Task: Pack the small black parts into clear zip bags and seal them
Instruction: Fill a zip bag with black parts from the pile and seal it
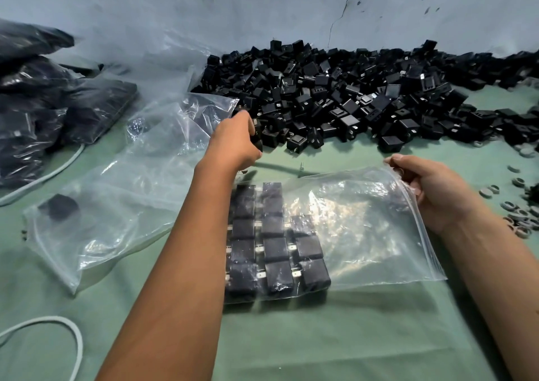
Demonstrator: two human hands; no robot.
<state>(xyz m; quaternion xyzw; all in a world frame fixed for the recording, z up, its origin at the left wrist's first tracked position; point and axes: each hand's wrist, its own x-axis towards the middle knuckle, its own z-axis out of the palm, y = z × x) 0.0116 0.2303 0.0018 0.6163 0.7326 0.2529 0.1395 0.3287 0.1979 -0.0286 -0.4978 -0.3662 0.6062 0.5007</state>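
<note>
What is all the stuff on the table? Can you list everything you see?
pile of parts: too many to count, black, far side of the table against the wall
zip bag: one, clear, in front of the person, partly filled with black parts laid in rows
empty bags: a few, clear, left of the arm; one holds a single black part
full bags: several, dark with parts, stacked at far left
rings: many, grey, right edge of the table
cable: white-grey, looping at left
table cover: one, green
wall: pale blue, cracked
left hand: grips black parts at the pile's edge
right hand: pinches the zip bag's open edge
</note>
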